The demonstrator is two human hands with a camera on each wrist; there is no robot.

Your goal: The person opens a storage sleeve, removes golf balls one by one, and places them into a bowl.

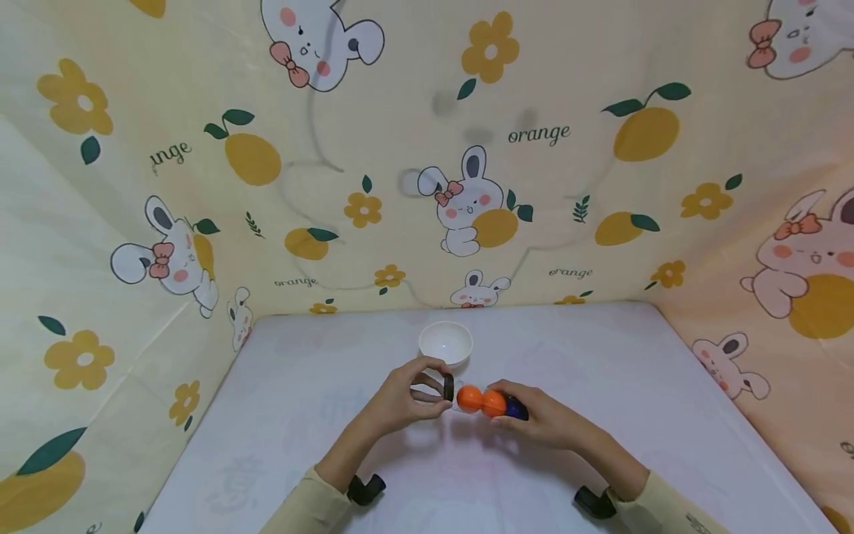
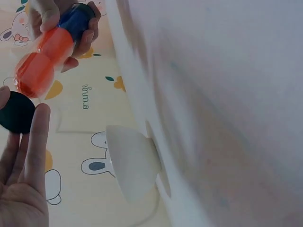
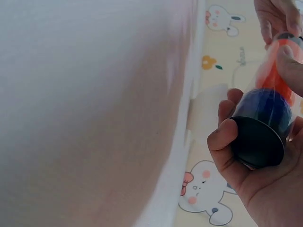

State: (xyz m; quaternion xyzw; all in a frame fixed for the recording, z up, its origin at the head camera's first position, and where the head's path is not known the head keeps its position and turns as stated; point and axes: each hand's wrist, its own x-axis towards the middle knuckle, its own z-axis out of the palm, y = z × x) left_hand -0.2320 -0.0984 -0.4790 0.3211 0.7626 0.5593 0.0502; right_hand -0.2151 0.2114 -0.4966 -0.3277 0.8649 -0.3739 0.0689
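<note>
A clear tube [image 3: 251, 101] holds two orange balls [image 1: 470, 399] and a dark blue ball [image 1: 516, 408] in a row. My right hand [image 1: 543, 417] grips it around the blue ball's end, where the right wrist view shows a black end cap [image 3: 258, 143]. Between thumb and fingertips, my left hand [image 1: 403, 397] pinches a round black cap [image 2: 18, 112] right at the tube's other end. Both hands are raised above the table, and the tube lies nearly level between them.
A white bowl [image 1: 445, 343] stands on the white-covered table [image 1: 320, 445], just beyond my left hand. Behind the table hangs a cream curtain [image 1: 400, 111] printed with rabbits and oranges. Black bands with small mounts [image 1: 367, 489] sit at both wrists.
</note>
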